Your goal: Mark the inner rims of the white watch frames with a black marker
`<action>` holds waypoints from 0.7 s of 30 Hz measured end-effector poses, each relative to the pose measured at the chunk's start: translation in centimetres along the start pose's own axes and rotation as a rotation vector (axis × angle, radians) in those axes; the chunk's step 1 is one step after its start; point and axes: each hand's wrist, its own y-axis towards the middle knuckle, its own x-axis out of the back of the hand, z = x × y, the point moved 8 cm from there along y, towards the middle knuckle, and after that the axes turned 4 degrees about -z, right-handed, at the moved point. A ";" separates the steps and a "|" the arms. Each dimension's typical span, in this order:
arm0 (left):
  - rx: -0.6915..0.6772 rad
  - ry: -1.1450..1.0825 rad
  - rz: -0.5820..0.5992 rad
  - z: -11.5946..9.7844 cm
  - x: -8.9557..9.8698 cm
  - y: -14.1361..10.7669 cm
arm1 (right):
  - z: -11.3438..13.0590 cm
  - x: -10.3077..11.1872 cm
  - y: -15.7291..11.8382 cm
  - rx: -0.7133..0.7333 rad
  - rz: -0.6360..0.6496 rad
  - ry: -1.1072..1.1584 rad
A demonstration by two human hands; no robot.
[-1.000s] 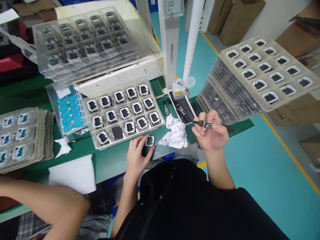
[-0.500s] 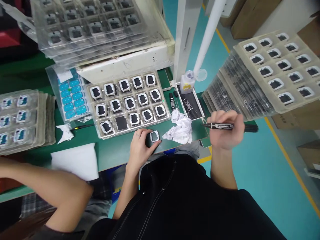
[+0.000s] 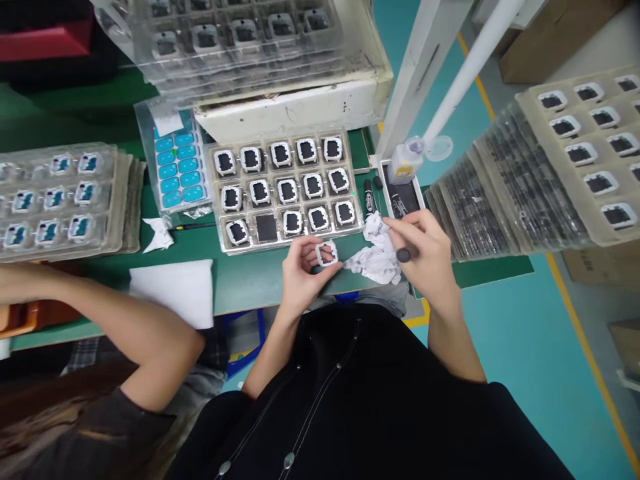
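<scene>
- The left hand [image 3: 303,273] pinches a white frame [image 3: 327,254] between thumb and curled fingers, tilted up beside the near edge of the plastic tray [image 3: 253,248].
- The right hand [image 3: 427,257], fingers partly curled, grips a dark marker [image 3: 403,255], one end poking out below the index finger.
- The two hands are apart, the crumpled white cloth [image 3: 375,263] lying between them; whether the right fingertips touch it, I cannot tell.
- The tray holds rows of similar frames on the green table [image 3: 250,287].

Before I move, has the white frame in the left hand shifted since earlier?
Yes, upward: the left hand has raised the white frame off the green bench.
</scene>
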 end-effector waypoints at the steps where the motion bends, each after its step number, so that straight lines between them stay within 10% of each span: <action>1: -0.019 -0.026 0.006 -0.2 -0.4 0.2 | 0.0 -1.1 0.5 0.019 0.042 -0.049; 10: -0.121 -0.142 0.067 -2.1 -2.9 1.4 | -1.8 -6.7 2.3 0.082 0.341 -0.532; 15: -0.088 -0.132 0.068 -2.0 -3.2 2.1 | -1.4 -4.1 1.6 0.103 0.264 -0.442; 21: 0.001 -0.154 0.114 -1.6 -4.1 2.2 | -0.4 2.0 0.8 0.180 -0.168 -0.008</action>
